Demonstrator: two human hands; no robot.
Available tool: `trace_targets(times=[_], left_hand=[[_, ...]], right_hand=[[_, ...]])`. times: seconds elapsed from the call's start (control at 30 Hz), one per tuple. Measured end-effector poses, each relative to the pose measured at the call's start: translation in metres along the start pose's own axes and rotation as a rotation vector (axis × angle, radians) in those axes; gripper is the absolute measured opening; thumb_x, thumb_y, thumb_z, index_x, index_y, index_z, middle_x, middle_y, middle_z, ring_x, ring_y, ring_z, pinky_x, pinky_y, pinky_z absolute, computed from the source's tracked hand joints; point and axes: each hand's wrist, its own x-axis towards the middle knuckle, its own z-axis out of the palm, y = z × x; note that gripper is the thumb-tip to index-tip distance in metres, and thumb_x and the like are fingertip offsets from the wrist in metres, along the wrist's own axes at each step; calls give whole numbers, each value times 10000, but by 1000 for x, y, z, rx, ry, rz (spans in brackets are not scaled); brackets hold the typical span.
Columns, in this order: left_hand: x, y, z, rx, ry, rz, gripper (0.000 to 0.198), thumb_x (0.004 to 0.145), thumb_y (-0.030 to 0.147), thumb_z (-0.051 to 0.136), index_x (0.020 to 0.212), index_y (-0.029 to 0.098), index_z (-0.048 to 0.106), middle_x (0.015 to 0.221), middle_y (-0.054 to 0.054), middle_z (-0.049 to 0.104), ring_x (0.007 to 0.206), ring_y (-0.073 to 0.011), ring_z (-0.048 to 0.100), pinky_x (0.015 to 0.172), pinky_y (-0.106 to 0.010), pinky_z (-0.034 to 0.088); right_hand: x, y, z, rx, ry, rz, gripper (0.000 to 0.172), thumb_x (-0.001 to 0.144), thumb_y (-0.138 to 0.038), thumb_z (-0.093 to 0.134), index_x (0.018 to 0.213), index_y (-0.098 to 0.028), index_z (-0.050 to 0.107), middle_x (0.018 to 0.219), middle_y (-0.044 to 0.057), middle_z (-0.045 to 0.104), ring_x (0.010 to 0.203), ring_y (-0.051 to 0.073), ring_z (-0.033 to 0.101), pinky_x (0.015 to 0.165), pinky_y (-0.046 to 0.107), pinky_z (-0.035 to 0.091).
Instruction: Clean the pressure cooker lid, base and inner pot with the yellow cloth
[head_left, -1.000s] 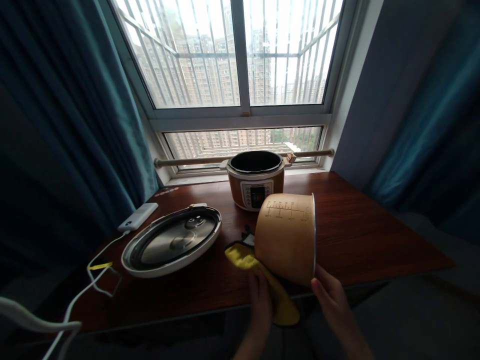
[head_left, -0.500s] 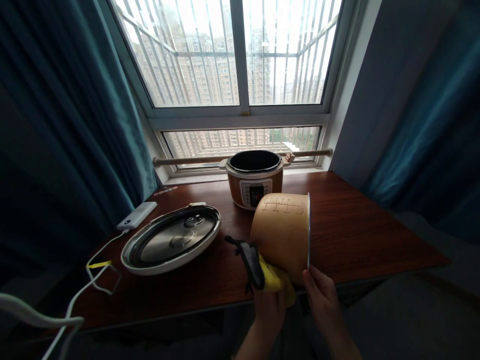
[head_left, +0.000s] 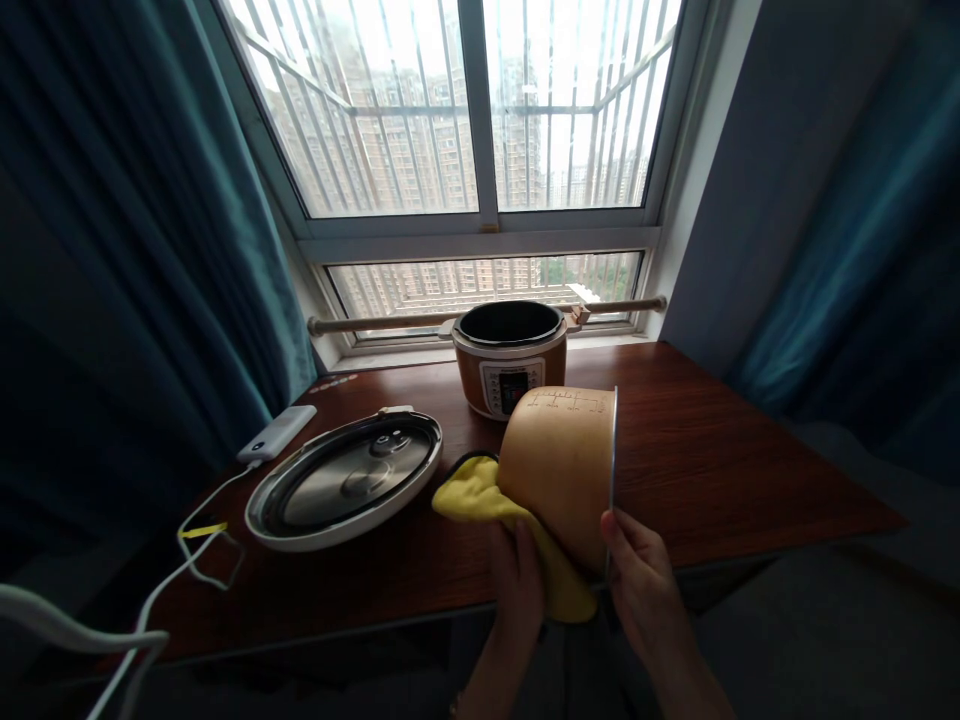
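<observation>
A tan inner pot (head_left: 562,465) with measuring marks lies tipped on its side above the table's near edge, its rim facing right. My right hand (head_left: 641,580) grips that rim at the bottom. My left hand (head_left: 517,585) presses a yellow cloth (head_left: 487,500) with a black edge against the pot's outer bottom, fingers closed on the cloth. Behind them an orange electric cooker body (head_left: 511,358) stands with no lid on, by the window.
The cooker's round lid (head_left: 345,478) lies on the wooden table (head_left: 712,460) to the left. A white power bank (head_left: 276,433) with a white cable (head_left: 150,600) sits at the far left. Teal curtains hang on both sides.
My left hand has rubbed the cloth round the pot's bottom: bunched with its black side showing half a second ago, now spread yellow again. The pot has turned slightly and moved left.
</observation>
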Motion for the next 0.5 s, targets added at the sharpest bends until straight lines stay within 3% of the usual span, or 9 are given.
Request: trace_targets(times=[0.13,0.23,0.4,0.5], left_hand=[[-7,-5,-1,0,-19,-8,501,816,478,468,1171,126,431,1250,-166,493,1251,-265,388,1077,-400,263],[-9,-9,-3,-30,-11,-25,542,777,489,516,1172,126,436,1260,-167,487,1235,-276,404,1071,-411,273],[-6,-4,-1,-133,-11,-129,561,817,499,454,1246,141,403,1254,-134,507,1255,-244,397,1053,-367,312],[-10,-9,0,-64,-13,-99,559,820,489,457,1247,132,409,1254,-137,508,1244,-239,410,1039,-355,330]], right_hand=[[5,4,-14,-95,-32,-70,444,758,-485,618,1068,-170,657,980,89,679,927,232,618,818,319,488],[0,13,-31,-255,15,-123,479,723,-490,646,1088,-179,657,1037,96,672,975,251,614,837,335,495],[-15,34,-51,-493,78,-178,403,741,-518,597,941,-192,724,883,90,708,811,239,659,694,305,539],[-18,41,-52,-609,128,-205,424,778,-534,534,861,-174,741,799,93,707,730,230,656,640,295,534]])
